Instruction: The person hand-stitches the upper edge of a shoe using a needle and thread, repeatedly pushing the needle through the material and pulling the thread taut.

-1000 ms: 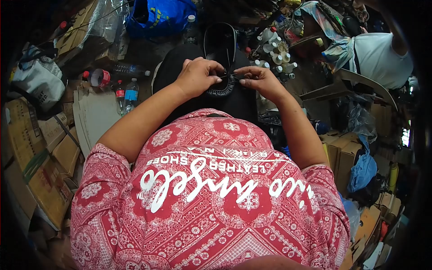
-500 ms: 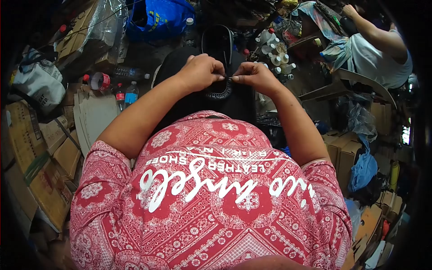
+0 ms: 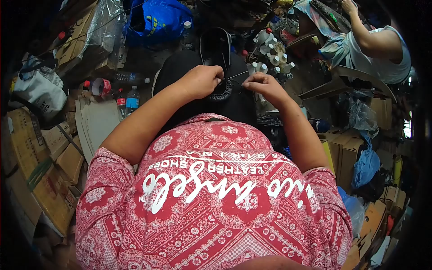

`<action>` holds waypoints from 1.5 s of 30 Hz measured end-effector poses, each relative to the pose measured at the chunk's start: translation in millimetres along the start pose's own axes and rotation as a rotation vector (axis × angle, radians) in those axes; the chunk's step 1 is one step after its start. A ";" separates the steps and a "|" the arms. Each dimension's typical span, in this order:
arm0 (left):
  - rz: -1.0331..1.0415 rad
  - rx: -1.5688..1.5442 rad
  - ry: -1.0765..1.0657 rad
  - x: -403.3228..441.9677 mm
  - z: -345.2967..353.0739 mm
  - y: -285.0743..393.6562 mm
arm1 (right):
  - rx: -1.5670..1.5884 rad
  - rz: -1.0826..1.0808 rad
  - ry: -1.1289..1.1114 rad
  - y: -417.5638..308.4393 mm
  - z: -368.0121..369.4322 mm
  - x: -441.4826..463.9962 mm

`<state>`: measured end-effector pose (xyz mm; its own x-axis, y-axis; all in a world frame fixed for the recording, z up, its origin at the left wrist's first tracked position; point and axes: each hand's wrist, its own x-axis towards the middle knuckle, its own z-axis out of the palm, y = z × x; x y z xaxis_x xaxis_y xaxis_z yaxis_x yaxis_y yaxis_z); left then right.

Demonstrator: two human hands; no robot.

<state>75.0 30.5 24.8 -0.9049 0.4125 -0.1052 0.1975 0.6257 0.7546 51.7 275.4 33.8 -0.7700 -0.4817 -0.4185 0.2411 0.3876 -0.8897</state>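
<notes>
A black shoe with gathered stitching around its toe lies on the dark-clothed lap, its opening facing away from me. My left hand is closed at the shoe's left side, thumb and fingers pinched together; what is between them is hidden. My right hand is apart from the shoe, to its right, with fingers closed in a pinch. Thin thread stretches from the shoe's upper toward my right hand. Whether a needle is also there is too small to tell.
Plastic bottles cluster beyond my right hand, with more bottles at left. A blue bag lies ahead. Cardboard is stacked at left, boxes at right. Another person sits at upper right near a curved bench piece.
My right hand has moved right, away from the left hand, and thread now shows between it and the shoe. My left hand stays by the shoe, slightly lower. The other person's arm has risen.
</notes>
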 end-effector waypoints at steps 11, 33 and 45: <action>0.043 0.070 -0.008 -0.1 -1.9 7.2 | -0.369 -0.351 0.245 -0.6 7.5 -14.1; 0.198 0.294 0.072 -12.9 -3.3 1.8 | -1.455 -0.652 -0.015 -35.2 10.1 20.2; 0.071 -0.222 0.359 -74.0 -60.8 -14.3 | 0.037 -0.208 0.266 -10.9 -56.0 -19.0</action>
<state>116.2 -49.3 61.2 -0.9737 0.1681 0.1541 0.2130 0.4300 0.8773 30.7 324.4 61.7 -0.9310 -0.3230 -0.1698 0.0808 0.2713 -0.9591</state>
